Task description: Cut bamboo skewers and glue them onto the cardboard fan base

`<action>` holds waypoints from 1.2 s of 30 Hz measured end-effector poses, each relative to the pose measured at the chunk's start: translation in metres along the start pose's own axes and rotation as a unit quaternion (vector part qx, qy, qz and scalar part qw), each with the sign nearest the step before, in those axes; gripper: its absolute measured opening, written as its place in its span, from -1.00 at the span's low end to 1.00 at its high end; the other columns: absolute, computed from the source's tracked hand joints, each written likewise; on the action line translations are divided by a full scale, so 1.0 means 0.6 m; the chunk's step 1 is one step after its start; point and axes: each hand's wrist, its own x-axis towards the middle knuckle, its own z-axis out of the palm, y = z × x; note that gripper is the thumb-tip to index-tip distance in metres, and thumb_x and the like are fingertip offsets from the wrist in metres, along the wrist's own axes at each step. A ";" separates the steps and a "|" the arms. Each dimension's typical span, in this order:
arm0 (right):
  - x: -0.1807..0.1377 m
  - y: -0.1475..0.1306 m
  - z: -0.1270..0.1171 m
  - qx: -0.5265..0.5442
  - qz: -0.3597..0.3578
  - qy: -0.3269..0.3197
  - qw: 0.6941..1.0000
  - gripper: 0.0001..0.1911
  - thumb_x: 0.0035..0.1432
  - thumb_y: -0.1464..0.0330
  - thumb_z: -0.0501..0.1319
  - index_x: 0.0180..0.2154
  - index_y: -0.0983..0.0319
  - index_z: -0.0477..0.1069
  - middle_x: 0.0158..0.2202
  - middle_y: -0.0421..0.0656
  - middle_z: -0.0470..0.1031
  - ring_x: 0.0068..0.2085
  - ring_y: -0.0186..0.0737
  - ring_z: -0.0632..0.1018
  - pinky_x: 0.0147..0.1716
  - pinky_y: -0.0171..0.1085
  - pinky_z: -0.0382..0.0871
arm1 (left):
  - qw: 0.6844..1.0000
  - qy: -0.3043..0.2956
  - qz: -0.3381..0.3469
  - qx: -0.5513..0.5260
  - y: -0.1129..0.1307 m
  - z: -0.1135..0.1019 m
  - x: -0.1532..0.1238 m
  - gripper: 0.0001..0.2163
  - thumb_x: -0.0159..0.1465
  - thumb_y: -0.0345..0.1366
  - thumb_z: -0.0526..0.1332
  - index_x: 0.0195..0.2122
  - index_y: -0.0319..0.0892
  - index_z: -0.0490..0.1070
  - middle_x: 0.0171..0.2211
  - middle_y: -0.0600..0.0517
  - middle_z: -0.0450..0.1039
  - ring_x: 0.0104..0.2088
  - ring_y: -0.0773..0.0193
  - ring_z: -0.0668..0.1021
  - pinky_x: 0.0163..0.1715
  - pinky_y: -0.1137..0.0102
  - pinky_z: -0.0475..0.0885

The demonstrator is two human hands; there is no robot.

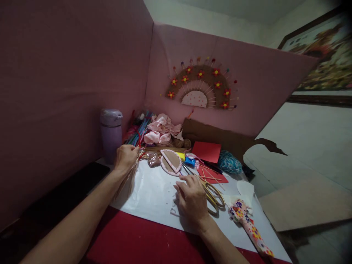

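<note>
My left hand (125, 158) is closed at the far left edge of the white sheet. Thin brown strands (128, 179) trail down from it along the sheet's edge. My right hand (192, 198) rests low over the sheet with its fingers loosely bent and apart, and I see nothing held in it. Just beyond its fingertips lie rounded cardboard pieces (171, 162) edged in pink dotted cloth. Gold-handled scissors (216, 196) lie against its right side, their blades pointing away. Small dark scraps (169, 192) are scattered to its left.
Behind are crumpled pink cloth (161, 130), thin sticks (154, 149), red card (206, 151) and blue yarn (230, 162). A lilac tumbler (111, 135) stands left. A flower-patterned wrapped object (251, 225) lies right. A decorated half-round fan shape (195, 75) hangs on the pink panel.
</note>
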 end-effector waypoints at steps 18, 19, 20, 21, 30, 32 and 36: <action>-0.017 -0.029 0.027 0.043 -0.058 -0.091 0.993 -0.97 0.06 0.44 0.22 -0.42 0.22 0.39 -0.32 -0.14 0.42 -0.24 -0.18 0.34 -0.29 -0.23 0.22 | 0.926 -0.179 0.277 0.185 0.131 0.073 0.002 -0.77 0.07 -0.46 0.05 -0.35 -0.19 0.50 -0.32 -0.15 0.53 -0.26 0.10 0.53 -0.34 0.36 0.31; -0.017 -0.030 0.028 0.045 -0.061 -0.096 0.992 -0.96 0.05 0.45 0.22 -0.43 0.23 0.38 -0.32 -0.14 0.42 -0.24 -0.18 0.34 -0.30 -0.23 0.22 | 0.923 -0.182 0.279 0.190 0.135 0.089 0.010 -0.77 0.07 -0.47 0.05 -0.36 -0.22 0.50 -0.31 -0.18 0.52 -0.25 0.10 0.53 -0.32 0.35 0.32; -0.017 -0.030 0.029 0.046 -0.063 -0.099 0.992 -0.96 0.05 0.45 0.22 -0.43 0.23 0.37 -0.32 -0.14 0.42 -0.24 -0.18 0.34 -0.30 -0.23 0.22 | 0.922 -0.184 0.281 0.194 0.139 0.104 0.019 -0.76 0.07 -0.48 0.05 -0.36 -0.23 0.50 -0.29 -0.21 0.52 -0.23 0.09 0.52 -0.30 0.34 0.33; -0.017 -0.030 0.030 0.046 -0.064 -0.099 0.992 -0.96 0.04 0.46 0.22 -0.43 0.23 0.37 -0.32 -0.14 0.42 -0.24 -0.18 0.34 -0.31 -0.24 0.22 | 0.921 -0.185 0.280 0.198 0.143 0.118 0.028 -0.76 0.07 -0.48 0.06 -0.34 -0.24 0.50 -0.29 -0.22 0.51 -0.21 0.09 0.52 -0.28 0.34 0.33; -0.017 -0.022 0.042 0.052 -0.072 -0.085 0.992 -0.96 0.02 0.43 0.23 -0.42 0.23 0.36 -0.33 -0.14 0.41 -0.26 -0.16 0.35 -0.36 -0.23 0.21 | 0.901 -0.184 0.340 0.196 0.190 0.192 0.077 -0.72 0.12 -0.43 0.06 -0.21 -0.22 0.50 -0.19 -0.23 0.50 -0.14 0.04 0.51 -0.22 0.30 0.34; -0.016 -0.020 0.044 0.050 -0.074 -0.083 0.993 -0.96 0.02 0.42 0.22 -0.42 0.23 0.36 -0.33 -0.14 0.41 -0.26 -0.15 0.35 -0.36 -0.22 0.21 | 0.894 -0.191 0.356 0.195 0.197 0.203 0.078 -0.73 0.11 -0.41 0.09 -0.20 -0.16 0.49 -0.23 -0.19 0.52 -0.17 0.03 0.52 -0.24 0.29 0.34; -0.015 -0.019 0.046 0.055 -0.070 -0.078 0.993 -0.97 0.02 0.41 0.22 -0.42 0.21 0.36 -0.33 -0.14 0.42 -0.26 -0.15 0.36 -0.37 -0.22 0.21 | 0.889 -0.190 0.369 0.193 0.202 0.210 0.078 -0.79 0.10 -0.45 0.10 -0.32 -0.26 0.52 -0.28 -0.27 0.51 -0.20 0.01 0.53 -0.25 0.28 0.34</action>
